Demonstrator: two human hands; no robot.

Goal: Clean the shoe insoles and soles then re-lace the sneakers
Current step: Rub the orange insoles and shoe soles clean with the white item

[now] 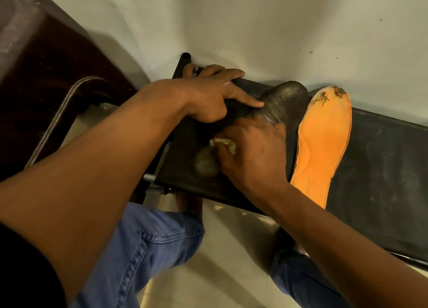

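A dark grey insole (286, 100) lies on the black bench (382, 159), its heel end (205, 165) near the bench's front edge. My left hand (213, 94) presses on the insole's upper part, index finger stretched along it, the other fingers curled at the edge. My right hand (252, 152) holds a crumpled yellowish cloth (225, 143) against the middle of the insole. An orange insole (322, 143) with a torn toe lies flat just to the right, touching the dark one. No sneakers or laces are in view.
A dark brown chair (39, 60) with a metal frame stands to the left. A pale wall (254, 18) rises right behind the bench. My knees in blue jeans (148, 245) sit below the bench's front edge, over a tiled floor.
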